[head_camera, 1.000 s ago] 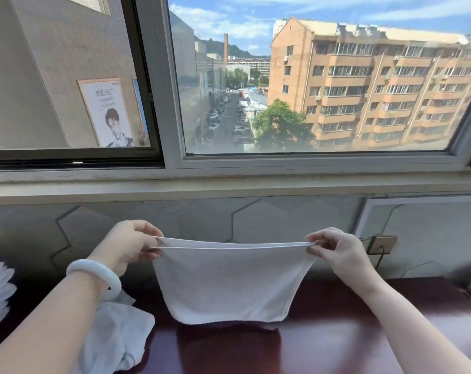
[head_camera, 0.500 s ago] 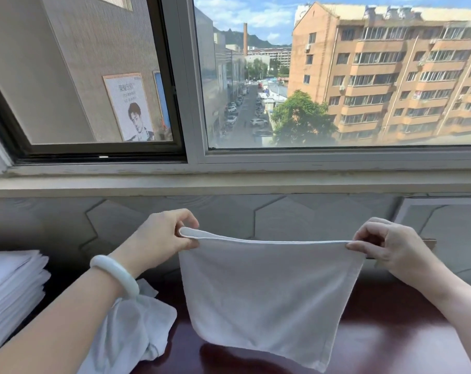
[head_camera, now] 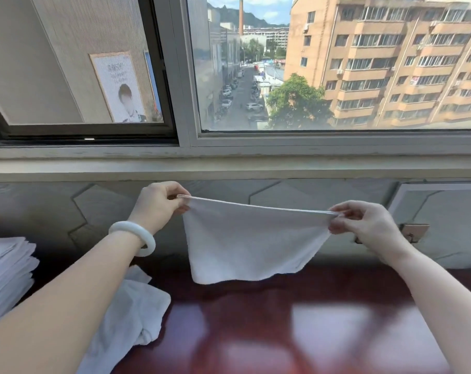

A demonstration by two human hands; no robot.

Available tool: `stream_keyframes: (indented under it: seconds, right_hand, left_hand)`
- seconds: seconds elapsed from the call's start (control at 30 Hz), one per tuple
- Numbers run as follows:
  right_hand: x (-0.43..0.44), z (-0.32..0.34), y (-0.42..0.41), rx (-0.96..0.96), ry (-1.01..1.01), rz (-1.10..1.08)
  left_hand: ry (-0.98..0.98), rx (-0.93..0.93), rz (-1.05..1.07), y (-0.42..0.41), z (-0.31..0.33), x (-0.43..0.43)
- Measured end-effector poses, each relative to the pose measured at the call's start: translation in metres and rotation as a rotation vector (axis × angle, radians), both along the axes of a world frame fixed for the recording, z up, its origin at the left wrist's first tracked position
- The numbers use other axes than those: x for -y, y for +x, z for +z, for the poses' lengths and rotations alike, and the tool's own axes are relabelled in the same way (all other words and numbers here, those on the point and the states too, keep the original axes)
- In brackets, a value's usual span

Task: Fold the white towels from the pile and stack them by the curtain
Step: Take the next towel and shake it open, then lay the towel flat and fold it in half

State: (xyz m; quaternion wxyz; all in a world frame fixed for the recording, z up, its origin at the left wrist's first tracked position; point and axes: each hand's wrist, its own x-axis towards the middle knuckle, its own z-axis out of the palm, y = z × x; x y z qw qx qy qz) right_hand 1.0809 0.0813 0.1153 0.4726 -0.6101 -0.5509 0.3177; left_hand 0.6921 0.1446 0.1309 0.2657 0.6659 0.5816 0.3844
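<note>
Head view: the only camera, looking forward and down over a dark red tabletop [head_camera: 282, 336] beneath a window.
Held towel: a white towel [head_camera: 250, 244] hangs in the middle of the frame, its top edge stretched nearly taut between both hands. Its lower edge dangles just above the tabletop, and I cannot tell whether it touches.
Left grip: the left hand [head_camera: 158, 205], centre left, has fingers and thumb clamped on the towel's upper left corner.
Right grip: the right hand [head_camera: 363, 222], centre right, has thumb and fingertips pressed together on the upper right corner.
Wrist: a pale bangle [head_camera: 133, 237] sits on the left forearm.
Unfolded pile: crumpled towels [head_camera: 131, 317] lie on the tabletop at lower left, partly under the left forearm.
Folded stack: a neat pile of white towels [head_camera: 7, 273] sits at the left edge of the frame, apart from the held towel.
Background: a pale sill [head_camera: 229, 168] crosses the frame above the hands, with the window frame [head_camera: 184, 76] rising from it. A poster [head_camera: 119, 86] shows at upper left.
Wall: a wall socket [head_camera: 416, 230] sits just right of the right hand.
</note>
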Motion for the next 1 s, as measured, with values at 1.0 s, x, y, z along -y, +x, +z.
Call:
stream_keyframes:
  seconds: [1.0]
  right_hand:
    - [0.109,-0.274,-0.057,0.790,-0.094,0.160]
  left_hand:
    - [-0.250,-0.610,-0.207,0.019,-0.287,0.157]
